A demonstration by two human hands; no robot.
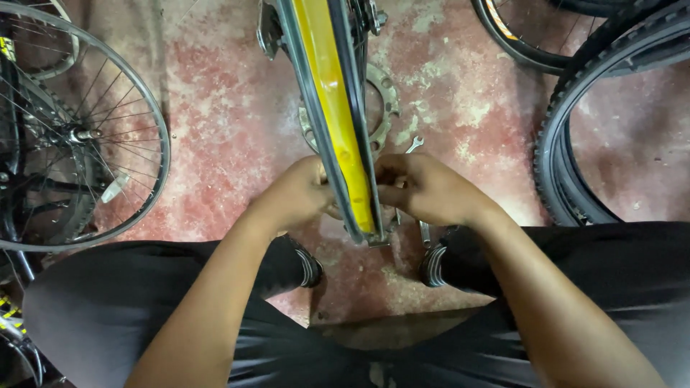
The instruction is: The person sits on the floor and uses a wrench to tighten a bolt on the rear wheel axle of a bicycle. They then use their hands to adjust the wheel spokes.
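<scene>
Both hands clamp rim: left hand (pixel 300 192) | right hand (pixel 420 188) | yellow-taped wheel rim (pixel 332 108) | wrench (pixel 414 145) on floor

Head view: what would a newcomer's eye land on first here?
The bare wheel rim with its bright yellow rim tape stands upright at centre. The left hand and right hand close on its lower edge from either side. A spoked wheel fills the left edge, a knobby tyre curves at right, on a worn red floor.

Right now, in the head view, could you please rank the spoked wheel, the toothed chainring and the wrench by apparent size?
1. Spoked wheel, on the left, cut by the frame.
2. Toothed chainring, partly hidden behind the yellow-taped rim.
3. Wrench, only its head showing.
</scene>
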